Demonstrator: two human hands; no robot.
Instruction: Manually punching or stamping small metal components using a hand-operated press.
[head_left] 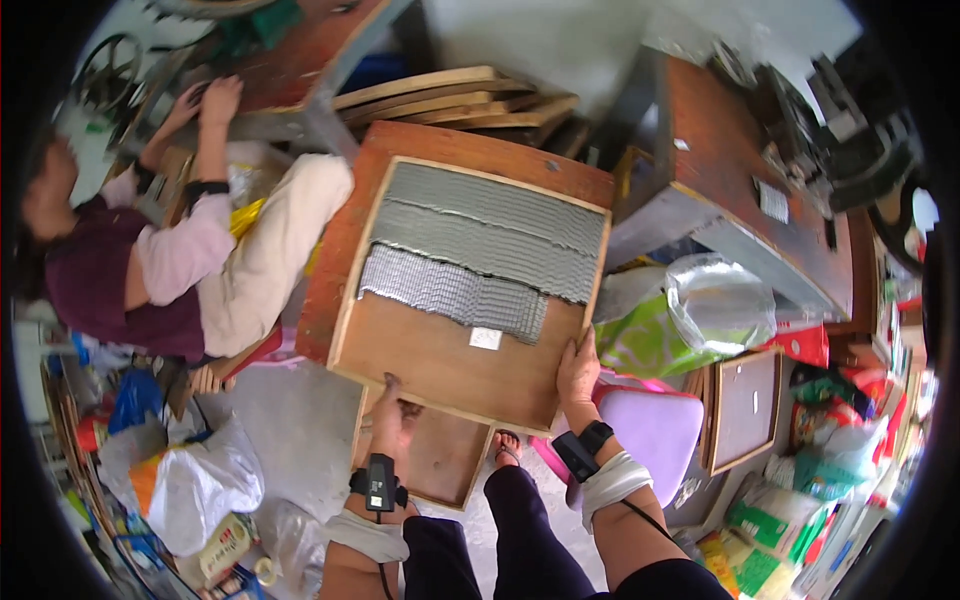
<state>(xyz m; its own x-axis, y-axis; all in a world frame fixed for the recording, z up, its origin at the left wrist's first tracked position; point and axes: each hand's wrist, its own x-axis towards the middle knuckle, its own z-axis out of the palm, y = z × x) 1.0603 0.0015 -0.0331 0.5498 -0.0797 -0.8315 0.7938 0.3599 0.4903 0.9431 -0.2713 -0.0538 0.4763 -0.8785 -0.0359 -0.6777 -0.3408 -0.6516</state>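
My left hand (393, 420) grips the near edge of a shallow wooden tray (440, 370), with its thumb on the rim and its fingers mostly hidden underneath. My right hand (578, 372) is closed on the tray's right side near the front corner. Inside, tightly packed rows of small grey metal pieces (490, 220) fill the far part, and a shorter, shinier row (450, 290) lies in front of them. A white paper slip (486, 339) touches that shorter row. The tray's far part is over a reddish-brown tabletop (335, 270).
A second wooden tray (440, 455) is below my left hand. At left sits another person (150, 260), hands at a bench. A pink-purple stool (650, 430) stands right of my legs. Beyond are a green-white bag (650, 335), a workbench (740, 190), and stacked boards (450, 100).
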